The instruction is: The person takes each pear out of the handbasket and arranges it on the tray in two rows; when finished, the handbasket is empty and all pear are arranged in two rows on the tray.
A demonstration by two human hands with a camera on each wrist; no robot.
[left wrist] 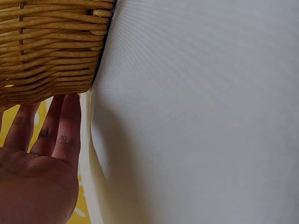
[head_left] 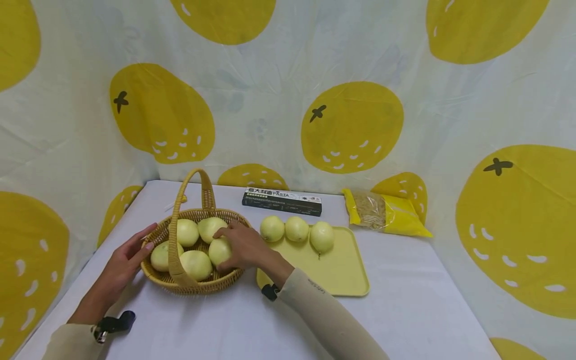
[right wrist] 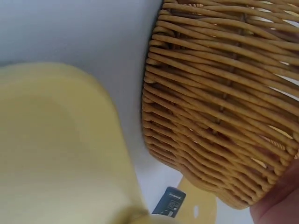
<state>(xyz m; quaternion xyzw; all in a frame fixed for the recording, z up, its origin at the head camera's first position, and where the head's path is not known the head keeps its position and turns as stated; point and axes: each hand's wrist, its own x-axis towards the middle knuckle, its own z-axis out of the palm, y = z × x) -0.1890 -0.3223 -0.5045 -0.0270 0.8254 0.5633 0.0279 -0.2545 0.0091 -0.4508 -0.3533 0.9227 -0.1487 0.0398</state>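
Observation:
A wicker basket (head_left: 209, 287) with a tall handle stands on the left of the table, with several pale yellow-green pears (head_left: 196, 265) in it. My left hand (head_left: 120, 267) holds the basket's left rim, the thumb over the edge; in the left wrist view its fingers (left wrist: 67, 126) lie along the outer wall. My right hand (head_left: 247, 245) reaches over the right rim and grips a pear (head_left: 219, 251) inside the basket. Three more pears (head_left: 297, 229) sit in a row at the back of a yellow tray (head_left: 333, 277), right of the basket.
Behind the tray lies a black and white pasta box (head_left: 282, 201). A yellow bag of dry food (head_left: 384, 212) lies at the back right. Fruit-printed cloth (head_left: 265, 115) hangs around the white table (head_left: 252, 330). A small yellow item (head_left: 183, 198) lies behind the basket.

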